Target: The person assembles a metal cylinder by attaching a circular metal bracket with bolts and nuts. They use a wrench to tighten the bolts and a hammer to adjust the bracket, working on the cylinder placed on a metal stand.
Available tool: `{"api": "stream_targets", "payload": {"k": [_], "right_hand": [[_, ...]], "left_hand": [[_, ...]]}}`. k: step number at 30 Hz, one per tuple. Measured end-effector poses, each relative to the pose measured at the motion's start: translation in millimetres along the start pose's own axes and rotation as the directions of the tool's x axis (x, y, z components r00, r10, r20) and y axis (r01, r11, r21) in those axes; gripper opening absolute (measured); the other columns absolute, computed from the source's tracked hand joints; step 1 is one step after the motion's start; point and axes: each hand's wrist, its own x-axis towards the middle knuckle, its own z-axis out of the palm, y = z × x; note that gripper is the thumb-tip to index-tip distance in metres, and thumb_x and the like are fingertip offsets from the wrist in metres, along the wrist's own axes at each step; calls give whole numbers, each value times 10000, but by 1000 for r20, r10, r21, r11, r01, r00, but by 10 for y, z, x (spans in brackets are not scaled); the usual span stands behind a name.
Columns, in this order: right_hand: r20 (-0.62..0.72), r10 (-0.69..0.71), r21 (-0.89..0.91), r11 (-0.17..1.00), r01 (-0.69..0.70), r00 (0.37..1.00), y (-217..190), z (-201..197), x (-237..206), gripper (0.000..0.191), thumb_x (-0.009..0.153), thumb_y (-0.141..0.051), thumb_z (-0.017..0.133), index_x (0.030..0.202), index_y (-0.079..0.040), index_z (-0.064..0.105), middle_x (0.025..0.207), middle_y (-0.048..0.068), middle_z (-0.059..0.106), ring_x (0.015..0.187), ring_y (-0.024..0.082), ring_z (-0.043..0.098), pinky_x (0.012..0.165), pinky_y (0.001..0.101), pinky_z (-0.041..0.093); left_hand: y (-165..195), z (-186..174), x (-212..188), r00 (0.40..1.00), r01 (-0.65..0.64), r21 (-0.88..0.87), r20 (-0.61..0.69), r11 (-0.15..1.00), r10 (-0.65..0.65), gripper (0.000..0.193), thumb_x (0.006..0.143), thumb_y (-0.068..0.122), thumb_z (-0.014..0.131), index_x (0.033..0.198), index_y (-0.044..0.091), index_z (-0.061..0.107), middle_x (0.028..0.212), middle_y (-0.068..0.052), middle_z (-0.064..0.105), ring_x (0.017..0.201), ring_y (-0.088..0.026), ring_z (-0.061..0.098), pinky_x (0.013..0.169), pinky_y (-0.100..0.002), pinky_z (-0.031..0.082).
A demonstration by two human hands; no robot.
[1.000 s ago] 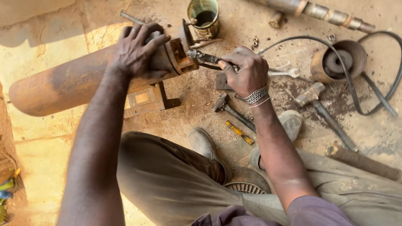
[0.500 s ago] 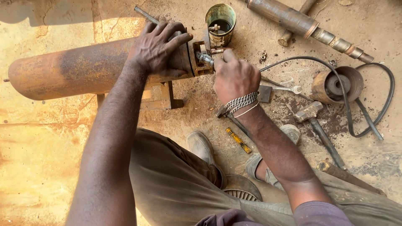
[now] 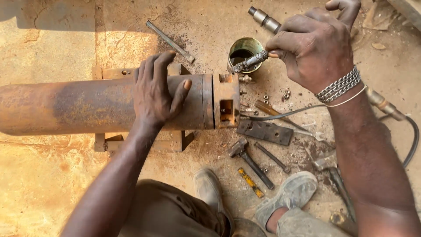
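Greasy bolt lifted clear of the rusty cylinder.
Your right hand (image 3: 315, 46) now pinches the bolt (image 3: 250, 61) over the tin can (image 3: 244, 49); your left hand (image 3: 155, 92) stays flat on the cylinder (image 3: 87, 105).

pipe (image 3: 79, 105): I see rusty brown and orange, with dark patches
tin can (image 3: 244, 49): greenish gold, dark inside
bracelet (image 3: 340, 85): shiny silver chain
small tool (image 3: 251, 182): yellow with black marks
shoes (image 3: 287, 195): dusty grey
ground (image 3: 52, 44): sandy tan
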Motion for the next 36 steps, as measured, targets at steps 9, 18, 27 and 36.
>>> {"api": "stream_targets", "payload": {"k": [9,18,27,36], "right_hand": [[330,-264,506,860,66,907,85,1148,547,161,819,-201,830,845,-359,811,900,-131,757,894,101,615,1030,454,277],[206,-236,706,708,24,950,250,1450,379,147,831,-147,819,847,-293,815,862,-88,765,836,110,595,928,439,294],[370,31,293,944,-149,928,752,1536,47,78,988,-198,819,1004,-271,796,920,-32,710,871,149,556,971,473,317],[627,540,286,511,-811,562,804,1790,-1083,94,974,-114,709,1049,-154,750,1057,37,705,944,168,695,881,377,608]], "left_hand": [[19,-111,98,979,105,1,176,994,-104,611,1015,545,573,1391,67,512,1206,-141,607,1136,-310,573,1002,-484,436],[41,-130,174,968,129,8,214,992,-128,586,1013,551,567,1349,73,529,1165,-122,631,1104,-300,595,973,-476,453],[-13,-83,106,972,91,52,214,994,-100,569,1040,556,527,1341,73,531,1092,-115,664,1046,-285,616,950,-461,469],[-193,46,-103,986,-15,127,169,992,-6,510,1141,551,522,1314,72,552,1009,-83,659,928,-218,602,841,-368,440]]}}
